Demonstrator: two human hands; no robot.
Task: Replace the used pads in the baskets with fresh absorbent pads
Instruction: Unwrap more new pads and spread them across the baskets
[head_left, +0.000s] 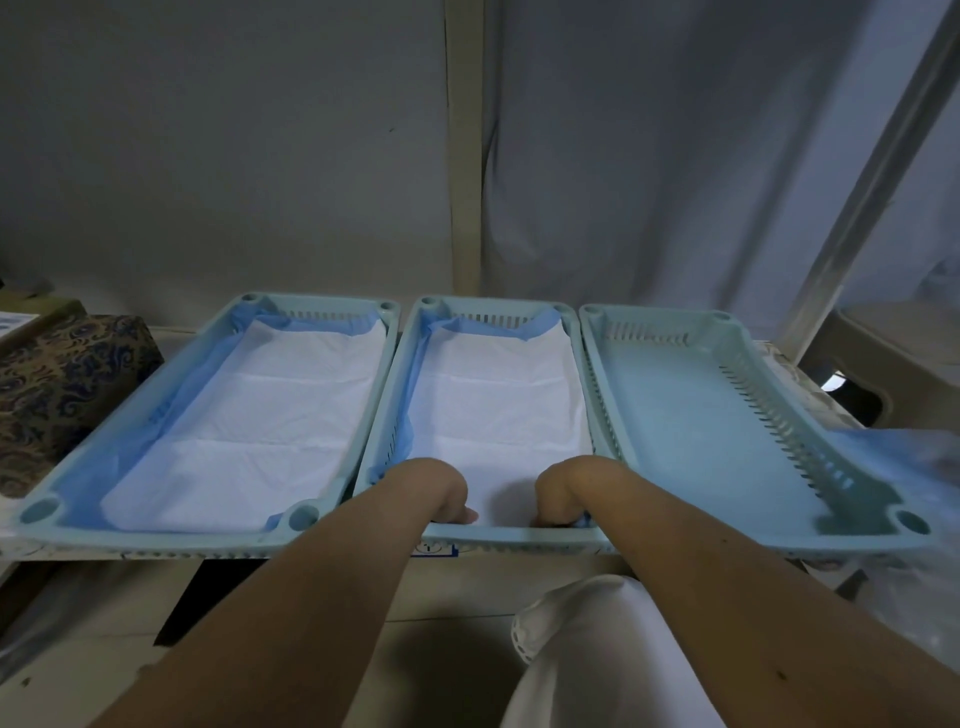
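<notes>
The pad (496, 410) you are working on lies white side up in the middle basket (574, 343), its blue edges riding up the walls, and you look to be tucking its near end down behind the near rim, so the step in hand is seating a pad, not lifting one out. Your left hand (449, 496) and right hand (558, 493) are both bent sharply down at the wrist just inside that rim, fingers curled onto the pad's near edge; whether each grip pinches the pad or only presses it is hidden by the rim. The left basket (208, 332) already holds a pad (260, 415). The right basket (748, 415) is bare, so next you probably need a pad for it; something blue and blurred (898, 457) sits at its near right corner.
</notes>
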